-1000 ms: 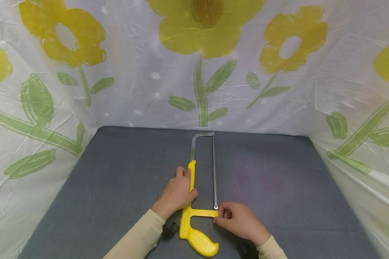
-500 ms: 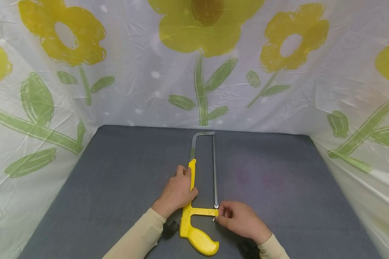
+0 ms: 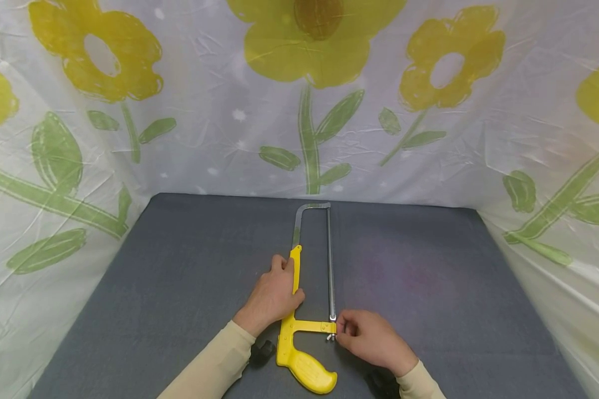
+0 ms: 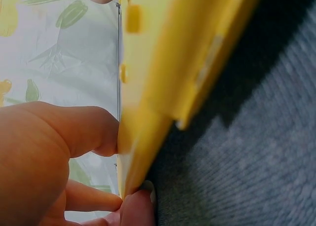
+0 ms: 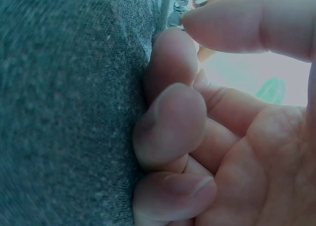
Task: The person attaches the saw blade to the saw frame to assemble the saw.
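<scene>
A hacksaw lies on the grey cloth with its yellow grip (image 3: 309,372) toward me and its thin blade (image 3: 330,260) on the right. My left hand (image 3: 272,293) holds the yellow frame (image 3: 297,269), thumb on the blade side; in the left wrist view the fingers press both faces of the frame (image 4: 143,82). At the near end of the blade sits a small metal wing nut (image 3: 331,337). My right hand (image 3: 371,339) is beside it, with thumb and index fingertips pinching at the nut (image 5: 175,19) in the right wrist view. The other right fingers are curled against the cloth.
Grey cloth (image 3: 189,266) covers the table. White sheeting printed with yellow flowers (image 3: 204,138) hangs behind and along both sides. Dark objects show under the left wrist (image 3: 262,353) and by the right wrist (image 3: 381,382).
The right thumb and fingertips have shifted slightly right, so more of the wing nut shows, and it appears turned. The left hand and the hacksaw have stayed in place.
</scene>
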